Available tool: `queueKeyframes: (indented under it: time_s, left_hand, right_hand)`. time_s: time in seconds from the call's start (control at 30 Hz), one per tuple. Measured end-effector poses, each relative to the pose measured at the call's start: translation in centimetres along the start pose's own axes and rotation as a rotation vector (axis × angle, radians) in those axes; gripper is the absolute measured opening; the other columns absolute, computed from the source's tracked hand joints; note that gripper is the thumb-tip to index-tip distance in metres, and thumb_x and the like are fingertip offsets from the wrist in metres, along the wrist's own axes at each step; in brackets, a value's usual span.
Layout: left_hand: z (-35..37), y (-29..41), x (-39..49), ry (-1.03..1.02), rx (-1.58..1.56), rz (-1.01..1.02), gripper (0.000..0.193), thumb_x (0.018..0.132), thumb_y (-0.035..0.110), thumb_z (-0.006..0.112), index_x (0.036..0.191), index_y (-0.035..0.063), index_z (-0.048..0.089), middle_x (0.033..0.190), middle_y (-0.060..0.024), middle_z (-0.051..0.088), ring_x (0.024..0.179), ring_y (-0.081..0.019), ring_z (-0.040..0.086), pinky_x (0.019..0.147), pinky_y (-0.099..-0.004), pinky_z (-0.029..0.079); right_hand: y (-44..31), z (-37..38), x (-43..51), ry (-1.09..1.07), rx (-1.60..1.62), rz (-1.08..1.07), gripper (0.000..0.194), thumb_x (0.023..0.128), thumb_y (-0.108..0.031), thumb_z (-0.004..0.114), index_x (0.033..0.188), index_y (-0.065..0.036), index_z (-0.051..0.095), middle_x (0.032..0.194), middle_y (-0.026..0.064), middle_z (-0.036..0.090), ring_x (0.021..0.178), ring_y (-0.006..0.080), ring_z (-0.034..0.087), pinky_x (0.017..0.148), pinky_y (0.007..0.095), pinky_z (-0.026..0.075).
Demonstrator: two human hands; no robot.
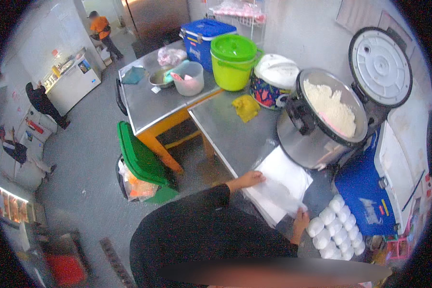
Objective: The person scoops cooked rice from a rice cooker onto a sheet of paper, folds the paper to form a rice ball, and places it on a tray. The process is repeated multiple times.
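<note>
Both my hands hold a thin, translucent plastic bag or sheet (282, 196) above a stack of white sheets (277, 167) on the metal table (225, 124). My left hand (252, 179) pinches its left end, while my right hand (301, 218) grips the near right corner. Just right of that hand, several rounded white packets (333, 226) sit in close rows. Beyond the sheets stands a large steel rice cooker (302, 138) with its lid (381, 66) raised. A heap of cooked rice (329, 104) fills much of it, with a pink utensil edge (333, 124) showing.
Behind are a yellow cloth (246, 108), patterned pot (266, 91), lime-green bucket (232, 70), blue cooler (198, 52) and plastic tub (190, 84). Another blue cooler (360, 183) stands right. A green bin (140, 154) is at left. Several people (45, 104) stand across the room.
</note>
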State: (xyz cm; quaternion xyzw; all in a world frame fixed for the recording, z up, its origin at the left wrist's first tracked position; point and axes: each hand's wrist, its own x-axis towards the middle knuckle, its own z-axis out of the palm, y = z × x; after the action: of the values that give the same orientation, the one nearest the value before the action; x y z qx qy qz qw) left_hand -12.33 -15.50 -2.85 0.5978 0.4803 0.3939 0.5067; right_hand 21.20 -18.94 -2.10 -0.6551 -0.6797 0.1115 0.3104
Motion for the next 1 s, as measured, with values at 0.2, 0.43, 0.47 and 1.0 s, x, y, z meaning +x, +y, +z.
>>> queueKeyframes:
  time_s: [0.2,0.43,0.47,1.0]
  left_hand:
    - [0.1,-1.1,-0.2,0.037,-0.136,-0.053,0.025,0.089,0.023,0.048,0.1,0.0026,0.058,0.098,-0.0087,0.061,0.094,-0.0164,0.055,0.083,-0.0312,0.043]
    - [0.2,1.0,0.3,0.256,0.233,-0.094,0.023,0.086,0.021,0.053,0.082,0.0002,0.061,0.073,0.0001,0.055,0.069,-0.0101,0.049,0.063,-0.0254,0.041]
    - [0.1,1.2,0.3,0.262,0.192,-0.2,0.023,0.086,0.022,0.054,0.081,0.0005,0.061,0.07,0.0008,0.054,0.066,-0.0093,0.047,0.06,-0.0253,0.04]
    - [-2.0,2.3,1.9,0.231,0.385,-0.338,0.019,0.082,0.02,0.056,0.081,0.0009,0.06,0.055,-0.0088,0.056,0.05,-0.022,0.056,0.048,-0.0332,0.044]
  right_hand:
    - [-1.0,1.6,-0.7,-0.168,0.174,0.432,0.037,0.085,-0.017,0.047,0.118,-0.002,0.05,0.12,0.0149,0.051,0.113,0.0278,0.045,0.097,0.0371,0.031]
    - [-3.2,2.2,0.6,0.169,0.118,0.266,0.025,0.087,-0.027,0.049,0.084,-0.004,0.06,0.07,0.0193,0.057,0.066,0.038,0.056,0.057,0.0408,0.043]
    - [-3.3,2.2,0.8,0.128,0.085,0.316,0.028,0.087,-0.03,0.048,0.085,-0.005,0.06,0.072,0.0192,0.058,0.067,0.038,0.057,0.059,0.0424,0.044]
    - [-8.0,-0.4,0.9,-0.167,-0.363,0.075,0.04,0.081,-0.032,0.055,0.119,-0.022,0.046,0.127,0.0034,0.045,0.117,0.019,0.04,0.088,0.0538,0.027]
